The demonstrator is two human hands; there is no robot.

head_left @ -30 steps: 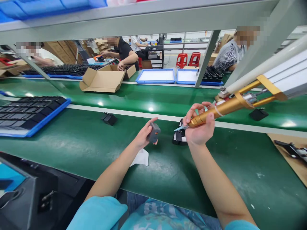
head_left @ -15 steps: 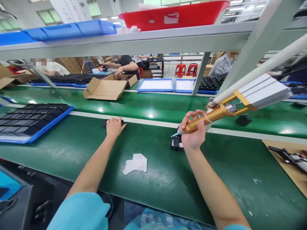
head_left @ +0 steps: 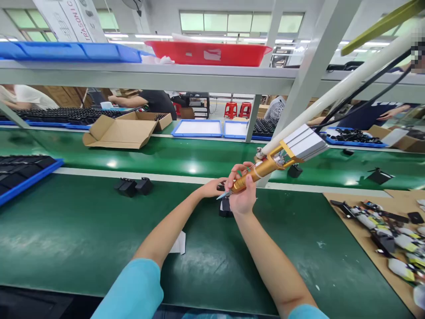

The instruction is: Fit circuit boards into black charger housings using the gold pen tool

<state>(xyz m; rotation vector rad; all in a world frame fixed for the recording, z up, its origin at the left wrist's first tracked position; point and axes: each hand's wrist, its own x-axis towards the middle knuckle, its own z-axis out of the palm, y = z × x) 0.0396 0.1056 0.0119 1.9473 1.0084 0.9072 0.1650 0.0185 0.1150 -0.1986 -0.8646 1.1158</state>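
My right hand [head_left: 244, 190] is wrapped round a gold-coloured cylindrical tool [head_left: 255, 174] with a pale blue pointed tip, which slants down to the left. Beneath the tip stands a small black box [head_left: 226, 208], part of it covered by my hand. From the left, my left hand [head_left: 211, 188] meets the tool's tip, with a small black part [head_left: 221, 188] between its thumb and fingers; most of that part is hidden. Farther left on the green bench, dark boxes [head_left: 127, 188] and another black box [head_left: 144, 186] sit close together.
A white paper piece [head_left: 179, 243] lies partly behind my left forearm. Cardboard [head_left: 345, 239] with mixed parts is at right; a blue tray [head_left: 31, 182] of black boxes is at left. A white pole [head_left: 308, 99] slants above the tool. Co-workers sit across the bench.
My left hand has left the black boxes on the left and come across to the right, beside the tool tip. My right hand still grips the tool. The view has turned right.
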